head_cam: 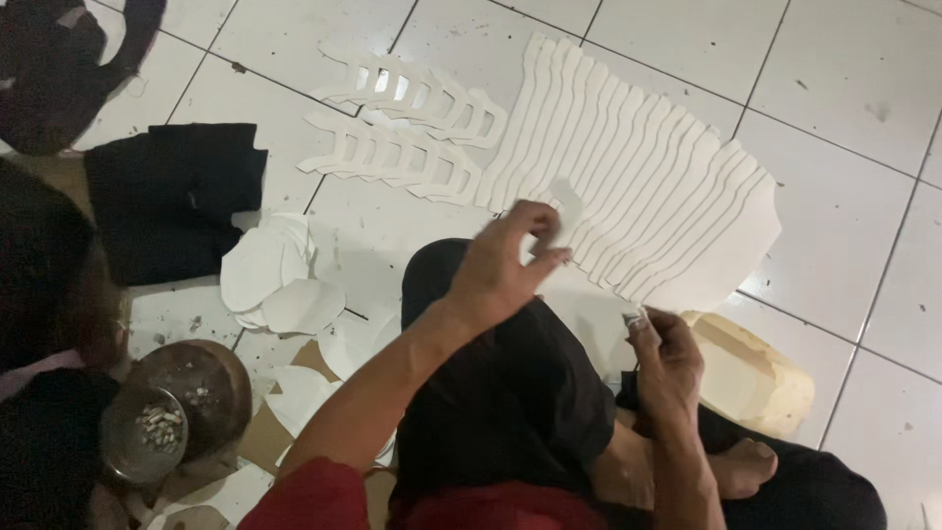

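Note:
I sit on a tiled floor with my black-trousered knee (pixel 500 393) raised. My left hand (pixel 502 267) is lifted above the knee and pinches a small white cut-out piece (pixel 566 208) between thumb and fingers. Lower and to the right, my right hand (pixel 665 361) is closed around a small greyish thing (pixel 634 319) poking up from its fingertips; it is too small to identify. Just beyond both hands lies a long fanned row of white shaped sheets (pixel 648 196).
Two fanned rows of white cut-outs with holes (pixel 412 93) (pixel 392 159) lie farther back. Round white pieces (pixel 280 280) lie at the left, beside black cloth (pixel 172 196). A metal bowl of small bits (pixel 142 432) sits in a brown dish (pixel 211 378). A yellowish block (pixel 760 378) is by my right foot.

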